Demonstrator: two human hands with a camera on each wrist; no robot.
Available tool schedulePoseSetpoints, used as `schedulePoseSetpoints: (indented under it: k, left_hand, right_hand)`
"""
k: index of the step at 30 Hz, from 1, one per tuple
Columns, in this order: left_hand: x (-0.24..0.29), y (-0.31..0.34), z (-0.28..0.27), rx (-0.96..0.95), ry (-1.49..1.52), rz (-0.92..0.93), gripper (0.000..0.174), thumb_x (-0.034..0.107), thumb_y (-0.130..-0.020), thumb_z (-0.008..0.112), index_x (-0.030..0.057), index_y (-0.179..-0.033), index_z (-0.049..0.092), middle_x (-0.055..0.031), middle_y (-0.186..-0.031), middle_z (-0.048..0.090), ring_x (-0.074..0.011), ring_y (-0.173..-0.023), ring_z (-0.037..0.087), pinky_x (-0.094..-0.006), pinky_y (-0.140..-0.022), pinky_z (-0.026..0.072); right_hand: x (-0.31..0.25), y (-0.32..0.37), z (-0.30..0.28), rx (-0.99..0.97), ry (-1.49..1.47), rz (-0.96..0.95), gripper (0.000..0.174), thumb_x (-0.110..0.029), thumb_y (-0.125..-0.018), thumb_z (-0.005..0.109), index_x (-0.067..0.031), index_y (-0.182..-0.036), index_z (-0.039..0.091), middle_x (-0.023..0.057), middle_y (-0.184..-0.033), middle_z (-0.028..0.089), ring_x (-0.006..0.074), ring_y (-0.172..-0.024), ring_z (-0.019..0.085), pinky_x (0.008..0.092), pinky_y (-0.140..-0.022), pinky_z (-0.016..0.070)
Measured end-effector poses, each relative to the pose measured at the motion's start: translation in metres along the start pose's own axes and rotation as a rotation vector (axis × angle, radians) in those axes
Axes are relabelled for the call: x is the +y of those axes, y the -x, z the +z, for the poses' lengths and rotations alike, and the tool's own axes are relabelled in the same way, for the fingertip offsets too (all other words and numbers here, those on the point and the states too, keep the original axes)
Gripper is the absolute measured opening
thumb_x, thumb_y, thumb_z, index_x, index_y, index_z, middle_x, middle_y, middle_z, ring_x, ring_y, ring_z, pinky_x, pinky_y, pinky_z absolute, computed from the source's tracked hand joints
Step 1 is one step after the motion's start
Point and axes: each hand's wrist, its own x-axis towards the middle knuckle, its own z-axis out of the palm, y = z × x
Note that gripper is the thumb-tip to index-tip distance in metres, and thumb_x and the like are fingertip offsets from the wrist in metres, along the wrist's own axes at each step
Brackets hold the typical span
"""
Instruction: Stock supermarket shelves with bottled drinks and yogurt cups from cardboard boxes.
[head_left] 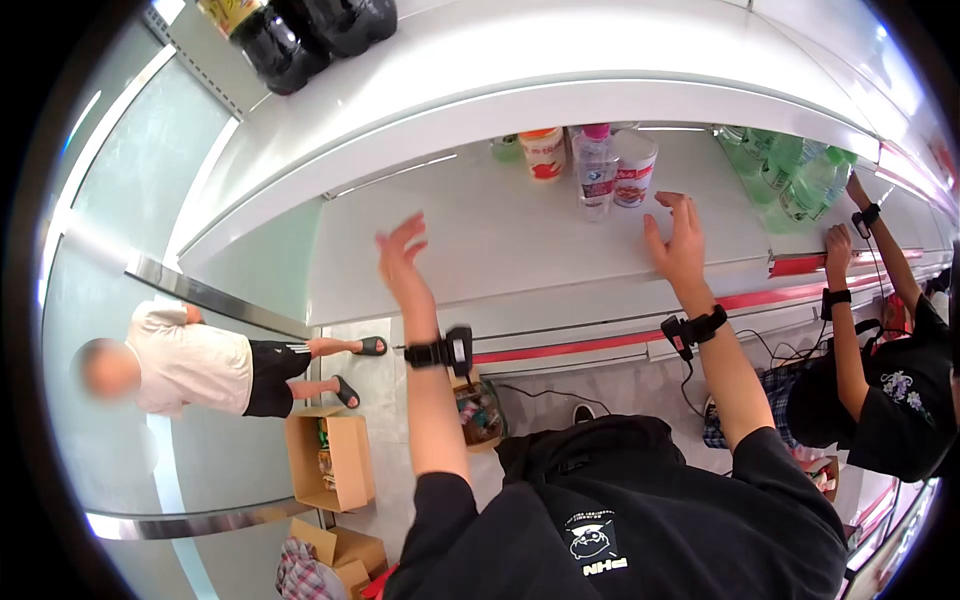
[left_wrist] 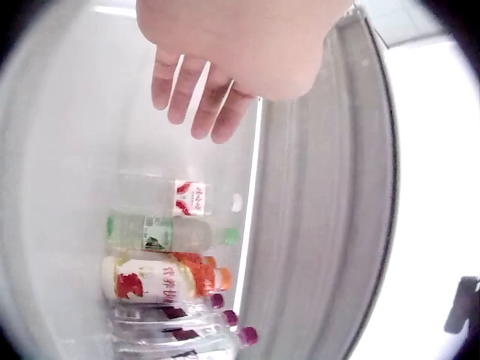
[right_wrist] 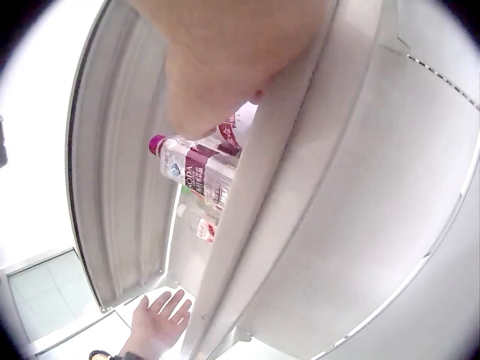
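Note:
My left hand [head_left: 405, 265] hangs over the left part of the shelf, fingers spread and slightly bent, touching nothing. My right hand [head_left: 680, 240] is held at the shelf's front, thumb apart from the fingers, just in front of a white and red tub [head_left: 634, 170]. Beside the tub stands a clear bottle with a pink cap [head_left: 596, 180], and left of it an orange-capped bottle [head_left: 543, 155]. In the left wrist view, a green-capped bottle [left_wrist: 165, 233] stands in the row beyond the left hand [left_wrist: 232, 60]. The right wrist view shows a purple-capped bottle [right_wrist: 199, 166] near the right hand [right_wrist: 225, 67].
Dark bottles [head_left: 345, 25] stand on the upper shelf [head_left: 560, 50]. Green bottles [head_left: 800, 185] are at the right, where another person [head_left: 890, 390] reaches in. A person in a white shirt [head_left: 200, 360] stands at the left near open cardboard boxes [head_left: 350, 465]. Cables hang from the wrist cameras.

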Motion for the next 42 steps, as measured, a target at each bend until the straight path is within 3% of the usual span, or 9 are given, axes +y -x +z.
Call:
schedulePoseSetpoints:
  k: [5,12,19,21,22,24,29,31,42]
  left_hand:
    - [0.009,0.121,-0.052,0.274,0.117,-0.039,0.057,0.037,-0.105,0.039,0.0007,-0.063,0.050,-0.0169,-0.094,0.070,-0.0202,-0.082,0.060,-0.0322,-0.076,0.0460]
    - [0.021,0.225,-0.073,0.371,-0.019,-0.291,0.028,0.018,-0.096,0.058,-0.0014,-0.117,0.059,-0.0119,-0.121,0.061,-0.0201,-0.109,0.059,-0.0321,-0.092,0.0466]
    - [0.096,0.266,-0.029,-0.343,-0.560,0.297,0.054,0.042,-0.094,0.054,0.0057,-0.134,0.055,-0.0230,-0.147,0.042,-0.0414,-0.140,0.034,-0.0548,-0.114,0.0212]
    - [0.069,0.277,-0.051,-0.284,-0.592,0.289,0.056,0.043,-0.094,0.053,0.0058,-0.137,0.052,-0.0225,-0.149,0.039,-0.0403,-0.142,0.031,-0.0558,-0.115,0.0180]
    - [0.052,0.280,-0.056,-0.260,-0.609,0.310,0.058,0.044,-0.095,0.051,0.0059,-0.139,0.049,-0.0220,-0.152,0.035,-0.0393,-0.143,0.029,-0.0568,-0.115,0.0148]
    - [0.025,0.276,-0.090,-0.152,-0.636,0.123,0.061,0.043,-0.097,0.050,0.0046,-0.144,0.041,-0.0216,-0.154,0.032,-0.0375,-0.145,0.027,-0.0516,-0.117,0.0164]
    - [-0.034,0.315,-0.109,0.212,0.686,-0.584,0.071,0.051,-0.103,0.030,0.0047,-0.154,0.017,-0.0125,-0.161,0.018,-0.0286,-0.148,0.019,-0.0424,-0.119,0.0173]
    - [-0.020,0.314,-0.101,0.217,0.950,-0.657,0.071,0.054,-0.103,0.029,0.0059,-0.154,0.018,-0.0112,-0.155,0.032,-0.0251,-0.143,0.031,-0.0396,-0.117,0.0244]
    - [-0.228,0.420,-0.285,0.492,-0.015,-1.062,0.029,0.027,-0.100,0.052,0.0036,-0.114,0.063,-0.0060,-0.100,0.070,-0.0124,-0.081,0.063,-0.0253,-0.071,0.0479]
  right_hand:
    - [-0.002,-0.001,0.000,0.010,0.017,-0.026,0.020,-0.007,-0.085,0.066,0.0009,-0.102,0.058,0.0145,-0.100,0.063,0.0341,-0.093,0.059,0.0419,-0.080,0.0478]
    - [-0.057,0.038,-0.009,-0.039,-0.222,0.120,0.019,0.000,-0.085,0.065,0.0006,-0.070,0.053,0.0115,-0.082,0.058,0.0247,-0.077,0.056,0.0301,-0.070,0.0454]
    - [-0.230,0.160,0.034,-1.167,-1.932,1.122,0.068,-0.052,-0.102,0.034,-0.0094,-0.154,0.021,0.0120,-0.158,0.026,0.0288,-0.144,0.028,0.0459,-0.118,0.0219]
    - [-0.305,0.210,0.069,-0.118,-2.201,0.469,0.064,-0.048,-0.104,0.028,-0.0098,-0.154,0.022,0.0116,-0.158,0.027,0.0283,-0.145,0.027,0.0452,-0.118,0.0215]
    - [-0.295,0.194,0.063,-0.145,-2.205,0.485,0.064,-0.048,-0.104,0.028,-0.0098,-0.154,0.022,0.0116,-0.158,0.027,0.0283,-0.145,0.027,0.0452,-0.118,0.0215]
    - [-0.276,0.142,0.056,-1.306,-1.433,1.348,0.070,-0.053,-0.100,0.032,-0.0038,-0.149,0.033,0.0170,-0.156,0.031,0.0291,-0.147,0.024,0.0452,-0.118,0.0197]
    - [-0.279,0.176,0.102,-1.219,-0.842,-0.250,0.059,-0.038,-0.097,0.046,-0.0011,-0.142,0.043,0.0197,-0.154,0.033,0.0364,-0.145,0.027,0.0509,-0.117,0.0178]
    - [-0.248,0.227,0.128,-1.181,-0.849,-0.325,0.060,-0.035,-0.093,0.052,-0.0030,-0.143,0.043,0.0211,-0.152,0.035,0.0379,-0.143,0.030,0.0505,-0.117,0.0211]
    - [-0.006,0.408,0.054,-1.588,0.173,0.704,0.039,-0.031,-0.093,0.055,0.0021,-0.113,0.063,0.0151,-0.093,0.068,0.0250,-0.083,0.065,0.0358,-0.078,0.0503]
